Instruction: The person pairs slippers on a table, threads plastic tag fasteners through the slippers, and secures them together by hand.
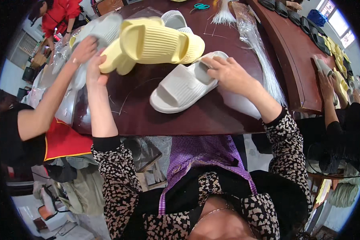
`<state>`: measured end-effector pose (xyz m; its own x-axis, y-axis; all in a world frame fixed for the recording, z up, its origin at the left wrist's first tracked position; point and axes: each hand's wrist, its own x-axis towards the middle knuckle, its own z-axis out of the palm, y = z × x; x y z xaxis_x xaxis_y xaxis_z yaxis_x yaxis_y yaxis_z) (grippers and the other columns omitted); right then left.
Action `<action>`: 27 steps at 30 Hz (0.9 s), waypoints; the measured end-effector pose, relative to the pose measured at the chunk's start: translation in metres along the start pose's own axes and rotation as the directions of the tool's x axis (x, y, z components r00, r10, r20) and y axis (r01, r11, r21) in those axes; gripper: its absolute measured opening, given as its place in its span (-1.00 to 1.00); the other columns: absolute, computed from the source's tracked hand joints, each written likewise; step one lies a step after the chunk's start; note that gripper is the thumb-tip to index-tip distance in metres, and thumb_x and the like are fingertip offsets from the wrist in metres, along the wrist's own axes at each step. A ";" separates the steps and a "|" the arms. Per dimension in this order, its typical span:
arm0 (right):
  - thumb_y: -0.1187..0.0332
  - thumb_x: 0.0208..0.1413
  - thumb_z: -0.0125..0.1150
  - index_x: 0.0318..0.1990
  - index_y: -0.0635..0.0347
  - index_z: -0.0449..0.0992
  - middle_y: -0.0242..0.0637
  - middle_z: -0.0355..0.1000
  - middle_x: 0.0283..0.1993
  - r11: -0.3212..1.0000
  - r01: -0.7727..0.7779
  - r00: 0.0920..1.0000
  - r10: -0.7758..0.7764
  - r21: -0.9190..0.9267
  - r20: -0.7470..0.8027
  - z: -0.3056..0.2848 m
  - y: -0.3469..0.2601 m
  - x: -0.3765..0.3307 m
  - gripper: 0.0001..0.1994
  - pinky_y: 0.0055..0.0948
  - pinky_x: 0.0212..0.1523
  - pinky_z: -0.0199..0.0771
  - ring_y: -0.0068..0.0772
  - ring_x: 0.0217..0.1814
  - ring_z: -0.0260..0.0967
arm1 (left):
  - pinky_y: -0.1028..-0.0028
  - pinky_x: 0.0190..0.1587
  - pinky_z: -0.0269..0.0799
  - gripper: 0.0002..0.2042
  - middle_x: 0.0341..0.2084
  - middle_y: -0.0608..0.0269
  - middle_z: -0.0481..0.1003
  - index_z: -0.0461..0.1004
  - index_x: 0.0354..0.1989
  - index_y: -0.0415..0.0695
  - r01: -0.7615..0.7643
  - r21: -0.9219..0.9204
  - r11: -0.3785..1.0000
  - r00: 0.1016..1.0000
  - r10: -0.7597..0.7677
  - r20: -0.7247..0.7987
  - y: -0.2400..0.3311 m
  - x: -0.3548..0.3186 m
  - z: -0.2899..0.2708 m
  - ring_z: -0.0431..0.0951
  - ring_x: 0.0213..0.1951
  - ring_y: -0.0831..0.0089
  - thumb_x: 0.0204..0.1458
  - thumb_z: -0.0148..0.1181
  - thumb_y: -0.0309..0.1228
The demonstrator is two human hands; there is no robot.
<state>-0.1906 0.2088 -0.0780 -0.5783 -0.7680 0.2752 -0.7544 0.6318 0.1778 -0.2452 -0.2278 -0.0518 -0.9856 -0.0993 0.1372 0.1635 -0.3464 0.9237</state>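
- Progress: judged mid-handling. The ribbed pale-gray molded slipper [178,86] lay unwrapped on the glossy dark-red tabletop [136,120], near its front edge; its strap and sole looked whole. Ribbed pale-yellow molded slippers [156,44] were lifted beside it, not yet set down. Whether any piece was finished could not be told.
- Left hand [96,70]: closed, gripping the yellow slippers at one end.
- Right hand [230,76]: fingers partly curled, touching the gray slipper's heel end; firm grip or light touch, could not tell.
- Count, yellow slippers at the left hand: at least two; overlap and blur hid the exact number.
- Count, gray: one under the right hand; at least one more gray slipper [174,20] behind the yellow ones.
- Count, others: one pair of teal-handled scissors [200,7]; two bundles of thin white strands [224,16], one partly in clear plastic.
- Co-worker's hand [84,50]: at left, beside pale-gray footwear, blurred, uncounted.
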 end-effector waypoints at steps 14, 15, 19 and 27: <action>0.47 0.04 0.12 0.05 0.35 0.31 -0.11 0.34 0.08 0.158 -0.049 0.907 0.420 0.986 -0.022 -0.052 -0.013 0.049 -0.62 -0.32 0.00 0.44 -0.22 0.08 0.34 | 0.43 -0.03 0.42 -0.67 -0.15 0.12 0.43 0.35 -0.05 -0.28 -0.246 -0.145 0.958 0.968 0.250 0.011 0.050 -0.060 0.174 0.47 -0.11 0.37 -0.06 -0.01 -0.65; 0.43 0.07 0.11 0.04 0.37 0.31 -0.11 0.35 0.06 0.008 0.007 0.886 0.463 1.000 -0.010 -0.064 -0.023 0.059 -0.63 -0.32 -0.01 0.45 -0.24 0.07 0.35 | 0.47 -0.07 0.42 -0.67 -0.15 0.16 0.43 0.36 -0.04 -0.28 -0.266 -0.132 0.955 0.961 0.273 0.044 0.035 -0.065 0.186 0.46 -0.14 0.42 -0.04 -0.01 -0.65; 0.38 0.06 0.11 0.02 0.41 0.31 -0.11 0.39 -0.01 -0.386 0.211 0.695 0.705 0.898 0.141 -0.106 -0.037 0.086 -0.61 -0.32 -0.03 0.47 -0.24 0.00 0.39 | 0.52 -0.14 0.40 -0.69 -0.13 0.23 0.42 0.36 -0.01 -0.28 -0.233 -0.005 0.972 0.968 0.233 0.091 0.009 -0.096 0.225 0.44 -0.18 0.53 0.02 -0.01 -0.60; 0.43 0.03 0.09 -0.02 0.49 0.32 -0.03 0.42 -0.10 0.001 0.227 0.265 0.962 0.974 -0.062 -0.105 0.082 0.016 -0.63 -0.20 -0.07 0.51 -0.14 -0.11 0.45 | 0.52 -0.06 0.35 -0.61 -0.07 0.21 0.41 0.29 0.08 -0.28 -0.514 0.259 0.818 0.806 0.357 0.472 -0.024 -0.102 0.170 0.43 -0.16 0.51 0.09 0.12 -0.42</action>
<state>-0.2296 0.2594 0.0400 -0.8597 0.4113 0.3028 -0.4342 -0.2762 -0.8574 -0.1556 -0.0508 -0.0271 -0.7571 0.2364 0.6090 0.6285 0.0095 0.7777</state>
